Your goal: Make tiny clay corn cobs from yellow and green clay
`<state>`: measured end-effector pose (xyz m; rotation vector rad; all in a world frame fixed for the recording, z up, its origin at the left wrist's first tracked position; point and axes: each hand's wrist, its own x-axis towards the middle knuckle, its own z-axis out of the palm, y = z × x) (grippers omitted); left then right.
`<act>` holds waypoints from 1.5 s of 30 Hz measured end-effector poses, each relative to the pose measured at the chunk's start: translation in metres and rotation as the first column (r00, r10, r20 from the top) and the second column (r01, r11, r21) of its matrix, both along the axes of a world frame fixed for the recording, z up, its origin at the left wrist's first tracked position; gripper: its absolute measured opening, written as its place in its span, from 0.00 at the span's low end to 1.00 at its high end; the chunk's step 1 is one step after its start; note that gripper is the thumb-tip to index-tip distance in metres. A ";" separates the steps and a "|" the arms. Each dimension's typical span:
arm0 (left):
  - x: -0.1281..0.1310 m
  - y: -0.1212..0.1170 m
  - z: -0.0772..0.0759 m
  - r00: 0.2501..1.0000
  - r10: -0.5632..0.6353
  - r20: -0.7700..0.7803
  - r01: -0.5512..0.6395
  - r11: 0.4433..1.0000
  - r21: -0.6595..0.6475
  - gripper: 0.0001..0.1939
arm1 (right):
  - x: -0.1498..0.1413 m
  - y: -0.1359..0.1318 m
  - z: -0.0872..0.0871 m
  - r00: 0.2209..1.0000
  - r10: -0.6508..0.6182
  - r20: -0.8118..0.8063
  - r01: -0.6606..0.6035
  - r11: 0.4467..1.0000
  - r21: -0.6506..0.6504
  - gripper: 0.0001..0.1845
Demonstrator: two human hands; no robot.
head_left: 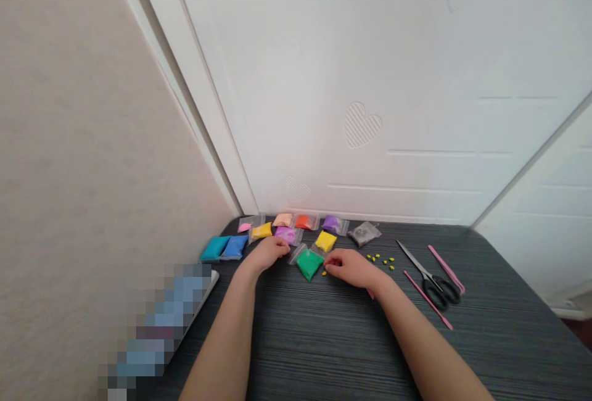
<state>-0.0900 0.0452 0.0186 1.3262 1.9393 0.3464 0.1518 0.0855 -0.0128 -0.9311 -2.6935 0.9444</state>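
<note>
My left hand (272, 252) is closed with its fingertips together, beside a zip bag of light purple modelling clay (285, 235). Whatever it may hold is too small to make out. A zip bag of green clay (309, 263) lies between my two hands. To its right, my right hand (346, 266) has its fingers curled in and pressed together; I cannot see what is inside. Just below those fingertips shows a tiny yellow piece (324, 273), held or on the table. Several small yellow-and-green pieces (385, 262) lie right of this hand.
Black-handled scissors (432, 282), a pink stick tool (428, 300) and pink tweezers (446, 269) lie at the right. Behind my hands are bags of yellow (326, 241), orange-red (305, 222) and grey clay (365, 234). Blue bags (235, 247) and a blurred device (171, 321) are left.
</note>
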 end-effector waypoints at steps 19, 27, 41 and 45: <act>0.018 -0.032 0.074 0.940 -0.073 0.332 -0.088 0.892 0.444 0.13 | -0.010 -0.016 0.048 0.894 -0.142 -0.425 0.193 0.978 0.079 0.11; 0.101 -0.055 0.131 0.769 -0.290 0.570 -0.172 0.764 0.622 0.09 | 0.002 -0.081 0.142 0.637 -0.224 -0.738 0.394 0.917 0.061 0.25; 0.109 -0.047 0.127 0.520 -0.374 0.768 -0.256 0.789 0.558 0.06 | 0.006 -0.086 0.150 0.574 -0.279 -0.770 0.364 0.929 -0.066 0.18; 0.105 -0.047 0.126 0.541 -0.393 0.744 -0.240 0.775 0.584 0.06 | 0.006 -0.088 0.151 0.575 -0.287 -0.766 0.375 0.925 -0.065 0.19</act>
